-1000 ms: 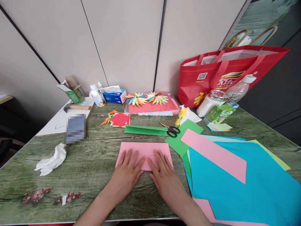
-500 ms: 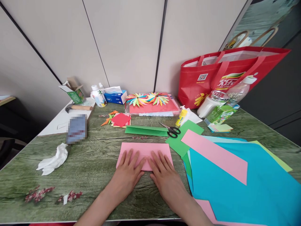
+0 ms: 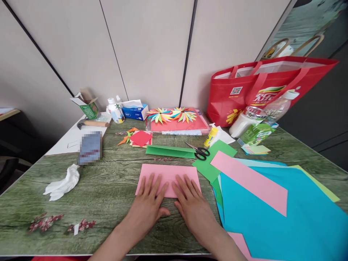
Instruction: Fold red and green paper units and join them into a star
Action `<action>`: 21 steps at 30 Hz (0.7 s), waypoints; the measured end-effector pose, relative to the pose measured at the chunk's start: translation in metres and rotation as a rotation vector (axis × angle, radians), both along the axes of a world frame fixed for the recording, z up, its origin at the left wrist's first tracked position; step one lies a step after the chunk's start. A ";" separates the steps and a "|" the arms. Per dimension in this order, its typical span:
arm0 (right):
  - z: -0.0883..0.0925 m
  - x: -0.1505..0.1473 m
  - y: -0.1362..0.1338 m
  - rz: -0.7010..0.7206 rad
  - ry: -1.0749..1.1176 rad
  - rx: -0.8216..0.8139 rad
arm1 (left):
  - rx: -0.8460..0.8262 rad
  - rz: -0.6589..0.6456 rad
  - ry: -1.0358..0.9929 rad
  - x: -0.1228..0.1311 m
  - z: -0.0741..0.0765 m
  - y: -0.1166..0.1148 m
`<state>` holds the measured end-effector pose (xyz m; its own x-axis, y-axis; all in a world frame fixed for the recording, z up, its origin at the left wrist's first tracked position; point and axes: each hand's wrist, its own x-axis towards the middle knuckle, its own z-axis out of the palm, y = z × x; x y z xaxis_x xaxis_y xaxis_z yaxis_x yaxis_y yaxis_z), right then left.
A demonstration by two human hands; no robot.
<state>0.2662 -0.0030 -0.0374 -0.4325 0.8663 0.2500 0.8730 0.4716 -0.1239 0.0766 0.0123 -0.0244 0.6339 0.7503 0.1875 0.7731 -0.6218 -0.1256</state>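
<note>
A folded pink paper [image 3: 168, 173] lies on the green wood-grain table [image 3: 108, 192] right in front of me. My left hand [image 3: 148, 204] lies flat with fingers spread on the paper's near left part. My right hand [image 3: 191, 203] lies flat beside it, fingers stretched over the near right part. Both hands press the paper down; neither grips anything.
Black scissors [image 3: 199, 151], a folded green strip [image 3: 170, 151], a glue stick [image 3: 210, 136] and small red paper pieces [image 3: 140, 138] lie behind. Large blue, pink and green sheets [image 3: 272, 206] cover the right. A red bag [image 3: 261, 87], crumpled tissue [image 3: 63, 183] and paper stars [image 3: 171, 115] stand around.
Both hands have slid a little toward me along the pink paper's near edge. The view has shifted slightly; the paper stays in place.
</note>
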 end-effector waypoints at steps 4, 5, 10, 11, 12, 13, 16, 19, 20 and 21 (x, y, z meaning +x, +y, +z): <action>0.000 0.000 0.000 0.003 -0.010 0.001 | -0.001 0.004 0.001 0.001 0.000 0.000; 0.001 0.000 0.000 0.005 -0.014 0.002 | -0.001 0.004 0.006 0.001 0.000 -0.001; 0.003 0.000 0.000 0.001 -0.005 -0.002 | -0.016 -0.011 0.033 0.001 0.001 0.000; 0.003 -0.001 0.000 -0.003 0.000 -0.004 | -0.025 -0.013 0.034 0.001 0.002 0.000; 0.004 -0.002 0.000 -0.011 0.008 -0.004 | -0.036 -0.017 0.034 0.000 0.002 0.000; 0.005 -0.004 0.000 -0.030 0.021 -0.005 | -0.052 -0.020 0.035 0.000 0.003 0.000; 0.007 -0.013 0.000 -0.138 0.079 -0.009 | -0.116 -0.023 0.042 0.000 0.009 -0.001; 0.010 -0.025 0.002 -0.238 0.118 -0.019 | -0.207 -0.036 0.059 0.000 0.017 -0.001; 0.011 -0.029 0.002 -0.262 0.124 -0.024 | -0.242 -0.040 0.065 0.000 0.020 -0.001; 0.012 -0.033 0.003 -0.284 0.129 -0.029 | -0.280 -0.044 0.071 0.000 0.022 -0.001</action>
